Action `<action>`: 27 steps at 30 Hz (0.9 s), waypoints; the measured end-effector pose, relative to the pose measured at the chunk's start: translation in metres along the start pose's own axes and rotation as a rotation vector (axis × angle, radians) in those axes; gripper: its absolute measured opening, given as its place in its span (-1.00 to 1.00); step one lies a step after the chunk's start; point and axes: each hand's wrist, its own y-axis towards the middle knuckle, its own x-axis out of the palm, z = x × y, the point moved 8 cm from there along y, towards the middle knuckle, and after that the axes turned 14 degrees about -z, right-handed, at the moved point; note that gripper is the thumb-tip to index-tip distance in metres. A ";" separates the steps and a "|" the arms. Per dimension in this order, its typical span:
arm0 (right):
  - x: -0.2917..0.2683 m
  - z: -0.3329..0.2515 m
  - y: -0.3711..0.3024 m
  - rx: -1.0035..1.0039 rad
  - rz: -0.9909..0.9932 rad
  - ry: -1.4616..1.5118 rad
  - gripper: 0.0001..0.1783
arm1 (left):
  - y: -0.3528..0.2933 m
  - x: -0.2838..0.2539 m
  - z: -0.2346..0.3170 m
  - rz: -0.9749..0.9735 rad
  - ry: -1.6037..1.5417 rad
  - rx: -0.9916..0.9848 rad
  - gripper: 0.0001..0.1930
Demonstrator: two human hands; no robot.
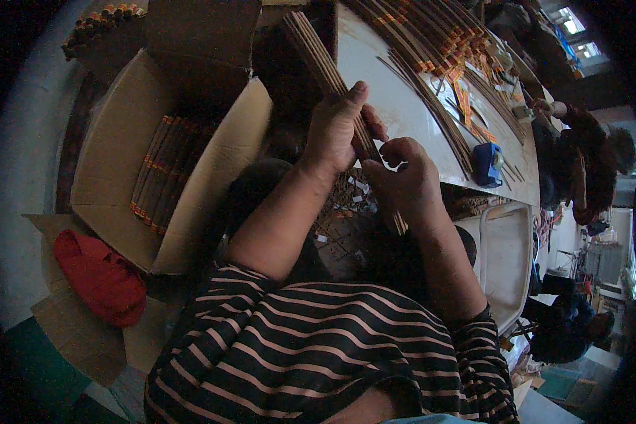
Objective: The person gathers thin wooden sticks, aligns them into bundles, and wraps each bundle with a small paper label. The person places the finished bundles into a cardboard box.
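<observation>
Both my hands are on a slim bundle of thin brown sticks (314, 51) that slants from upper left to lower right. My left hand (331, 134) is closed round its middle, the thumb lying along the top. Lower down, my right hand (411, 178) is curled at the bundle with thumb and forefinger bent toward each other. Whether something small sits between those two fingertips I cannot tell. The bundle's lower end shows below the right hand, over a dark space strewn with paper scraps and stick bits.
On the left stands an open cardboard box (109, 152) holding banded bundles (164, 169), with a red cloth item (100, 277) beside it. The white table (364, 53) carries banded bundles (431, 35), loose sticks and a blue tape dispenser (487, 164). A person (592, 145) is at far right.
</observation>
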 end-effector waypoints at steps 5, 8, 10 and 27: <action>0.002 0.007 0.003 0.172 -0.163 0.320 -0.68 | 0.001 0.011 0.001 -0.153 -0.096 -0.015 -0.58; 0.002 0.008 0.002 0.108 -0.112 0.261 -0.71 | 0.001 0.014 0.002 -0.170 -0.086 -0.006 -0.55; -0.002 0.004 0.001 0.054 -0.064 0.178 -0.72 | 0.000 0.016 0.002 -0.161 -0.107 -0.020 -0.55; 0.008 0.008 0.003 0.241 -0.282 0.376 -0.77 | -0.001 0.011 -0.006 -0.155 -0.014 -0.076 -0.55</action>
